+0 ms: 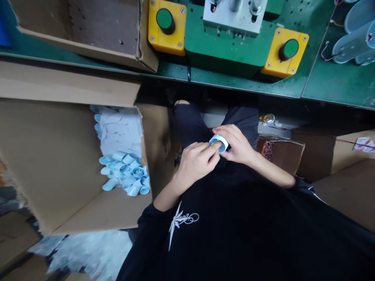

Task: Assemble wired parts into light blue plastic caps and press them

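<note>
Black shirt: A seated worker's top [234,226], marked with a white motif, fills the foreground, cut off by the lower edge.
Light-blue tube: The short piece [223,148] sits between the two hands above the lap, its open end facing up, its outer wall mostly covered.
Right hand: The hand [237,146] has its fingers clamped around the tube's side; some fingertips are hidden behind it.
Left hand: The hand [197,158] puts a finger into the tube's opening; whether its other fingers grip the rim, one cannot tell.
Lap: Dark trousers [188,125] sink into the shadow under the table, where shapes are hard to make out.
Left carton: A tall open carton [58,156] stands at the worker's left, holding a heap of light-blue tubes [124,173] beside a pale sheet [120,132]; crumpled clear plastic [93,249] lies below.
Right carton: A smaller box [288,156] of multicolored bits, too small to identify, stands past the right forearm.
Table: The green surface [336,84] crosses the room ahead, speckled with debris.
Machine: A green base [225,54] carries a metal block [234,19], cropped at the top, between two yellow button boxes [178,35].
Table ends: An open box [102,23] occupies the left; translucent blue cups [353,41] with wires, partly cropped, the right.
</note>
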{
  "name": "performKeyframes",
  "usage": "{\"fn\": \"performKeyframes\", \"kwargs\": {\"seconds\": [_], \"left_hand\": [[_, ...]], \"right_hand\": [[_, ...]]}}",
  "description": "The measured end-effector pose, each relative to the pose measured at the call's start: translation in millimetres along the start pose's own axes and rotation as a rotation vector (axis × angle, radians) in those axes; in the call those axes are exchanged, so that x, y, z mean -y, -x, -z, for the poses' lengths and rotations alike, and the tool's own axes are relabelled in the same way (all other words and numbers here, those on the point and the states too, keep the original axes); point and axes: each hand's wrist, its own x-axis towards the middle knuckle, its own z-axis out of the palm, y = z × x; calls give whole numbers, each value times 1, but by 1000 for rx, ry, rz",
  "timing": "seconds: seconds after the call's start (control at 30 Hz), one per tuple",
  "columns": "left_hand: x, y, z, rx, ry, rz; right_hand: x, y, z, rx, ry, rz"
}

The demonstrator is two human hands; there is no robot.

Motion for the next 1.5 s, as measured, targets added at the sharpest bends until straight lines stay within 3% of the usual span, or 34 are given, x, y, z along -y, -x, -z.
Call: {"fn": "performKeyframes", "kwargs": {"seconds": [0.17, 0.27, 0.43, 0.6, 0.8, 0.93, 1.07, 1.2, 1.3, 1.5], "left_hand": [[-4, -1, 1, 83, 25, 127], [-6, -2, 6, 115, 149, 203], [-1, -1, 10, 77, 324, 232], [5, 1, -4, -27, 91, 168], [5, -2, -15, 57, 73, 227], [5, -4, -17, -32, 195, 261], [6, -4, -25, -205, 426, 299], [7, -2, -40, -361, 515, 403], [9, 0, -51, -327, 613, 434], [15, 6, -62, -240, 719, 413]], "right_hand": [[3, 2, -2, 79, 14, -44], [3, 3, -3, 55, 22, -99], [1, 2, 0, 32, 35, -181], [5, 1, -2, 35, -3, -166], [4, -3, 0, 54, -1, -221], [4, -6, 1, 52, 3, -196], [5, -7, 1, -34, -11, -157], [5, -6, 0, -66, -16, -134], [3, -5, -3, -56, -19, -91], [3, -3, -5, -13, -17, -164]]}}
